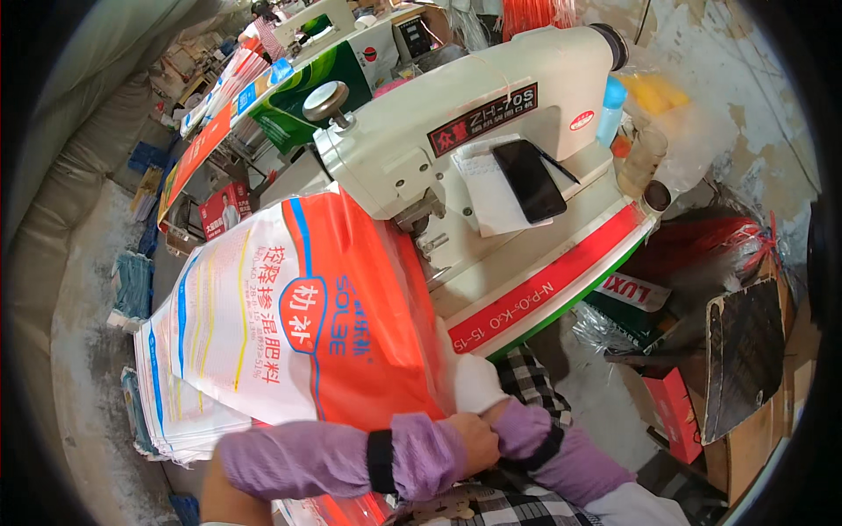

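A large red and white woven sack [377, 298] lies on top of a stack of similar sacks, its far edge close under the head of a cream industrial sewing machine [474, 114]. My left hand [476, 441], bare and curled closed, presses against my right wrist. What its fingers hold there is hidden. My right hand [474, 386], in a white glove, lies against the sack's right edge; its fingers cannot be made out. Purple sleeves with black bands cover both forearms, which nearly cross in front of me.
On the machine bed lie a white notepad [487, 188], a black phone [531, 181] and a pen [560, 167]. A blue bottle [611, 110] stands behind them. At right are a dark worn board [744, 359] and a red box [674, 412]. Another person [263, 24] is far off.
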`<state>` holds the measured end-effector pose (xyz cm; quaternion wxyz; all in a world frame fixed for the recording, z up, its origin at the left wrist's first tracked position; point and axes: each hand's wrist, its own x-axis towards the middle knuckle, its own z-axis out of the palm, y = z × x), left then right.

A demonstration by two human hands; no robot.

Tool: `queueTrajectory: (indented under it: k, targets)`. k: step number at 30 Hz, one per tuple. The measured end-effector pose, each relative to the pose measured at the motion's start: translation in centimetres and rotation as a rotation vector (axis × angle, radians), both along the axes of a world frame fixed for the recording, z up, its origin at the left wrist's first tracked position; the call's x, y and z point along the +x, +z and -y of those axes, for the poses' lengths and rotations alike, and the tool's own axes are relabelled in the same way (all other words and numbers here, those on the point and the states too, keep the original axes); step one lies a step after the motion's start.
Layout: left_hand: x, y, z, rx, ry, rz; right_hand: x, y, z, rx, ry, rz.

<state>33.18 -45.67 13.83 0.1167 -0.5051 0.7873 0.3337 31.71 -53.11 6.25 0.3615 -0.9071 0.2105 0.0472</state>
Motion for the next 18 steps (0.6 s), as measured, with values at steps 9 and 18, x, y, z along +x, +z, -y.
queueTrajectory:
  k: [9,18]
  targets:
    - [9.6,13.9,3.2,0.402,0.072,0.351,10.4,-2.9,5.6,-0.439,-0.089,0.158]
    - [17.0,13.2,0.2,-0.812,0.275,0.202,6.6,-6.9,5.2,-0.261,0.009,0.246]
